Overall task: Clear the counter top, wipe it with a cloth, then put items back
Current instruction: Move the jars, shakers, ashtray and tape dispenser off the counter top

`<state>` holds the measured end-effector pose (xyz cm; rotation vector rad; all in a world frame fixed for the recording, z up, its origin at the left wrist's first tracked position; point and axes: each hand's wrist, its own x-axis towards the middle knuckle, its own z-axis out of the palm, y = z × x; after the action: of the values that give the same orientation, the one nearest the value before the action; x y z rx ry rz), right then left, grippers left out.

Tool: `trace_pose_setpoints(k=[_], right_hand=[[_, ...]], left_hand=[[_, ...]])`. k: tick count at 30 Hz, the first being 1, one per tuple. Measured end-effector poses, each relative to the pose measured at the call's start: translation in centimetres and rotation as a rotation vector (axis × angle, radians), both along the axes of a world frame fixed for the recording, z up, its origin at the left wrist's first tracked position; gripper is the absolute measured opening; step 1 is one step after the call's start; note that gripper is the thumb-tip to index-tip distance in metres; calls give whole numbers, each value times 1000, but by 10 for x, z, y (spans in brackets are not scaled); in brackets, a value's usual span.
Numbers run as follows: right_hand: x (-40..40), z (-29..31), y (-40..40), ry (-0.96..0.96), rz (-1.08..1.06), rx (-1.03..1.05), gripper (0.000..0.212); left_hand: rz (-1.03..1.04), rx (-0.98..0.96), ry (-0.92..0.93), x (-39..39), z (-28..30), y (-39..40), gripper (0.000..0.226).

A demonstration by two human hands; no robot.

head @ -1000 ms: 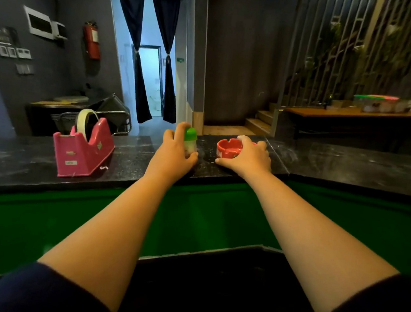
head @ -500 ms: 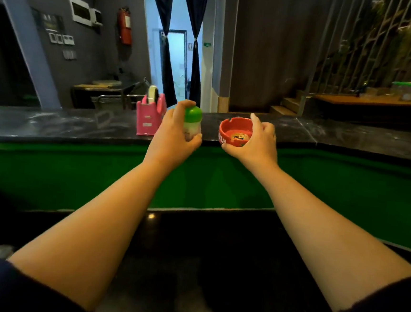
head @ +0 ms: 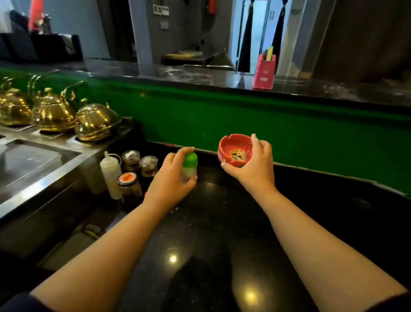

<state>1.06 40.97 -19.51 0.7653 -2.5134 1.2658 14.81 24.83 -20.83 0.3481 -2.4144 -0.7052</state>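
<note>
My left hand (head: 170,181) grips a small clear bottle with a green cap (head: 189,165), held upright at or just above the lower black counter (head: 216,244); contact is unclear. My right hand (head: 253,166) holds a red ashtray (head: 234,149) with ash in it, a little above that same lower surface. The raised dark marble counter top (head: 181,75) runs across behind a green front panel (head: 301,132). A pink tape dispenser (head: 264,71) still stands on it.
Several brass kettles (head: 54,112) sit on a steel unit at the left. A white squeeze bottle (head: 111,175) and jars (head: 134,162) crowd the gap just left of my left hand. A steel sink area (head: 25,162) lies further left.
Both hands lifted the bottle and the ashtray off the raised counter top and brought them down to the lower black surface. My view turned left and down.
</note>
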Motion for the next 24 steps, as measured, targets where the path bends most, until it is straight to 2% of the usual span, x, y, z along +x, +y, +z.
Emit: trace_pose_setpoints(k=[5,11,24], right_hand=[[34,-43,-43,-62,99,30,110],[25,-77,-93,-79,192,69,111],[-53,-145,-194,-154,253,99,105]], left_hand=[[91,71,-79,50,-44,-24,69],[208,133,-71,65,-71,-57,69],[286,191,-39,10,-86,-107,67]])
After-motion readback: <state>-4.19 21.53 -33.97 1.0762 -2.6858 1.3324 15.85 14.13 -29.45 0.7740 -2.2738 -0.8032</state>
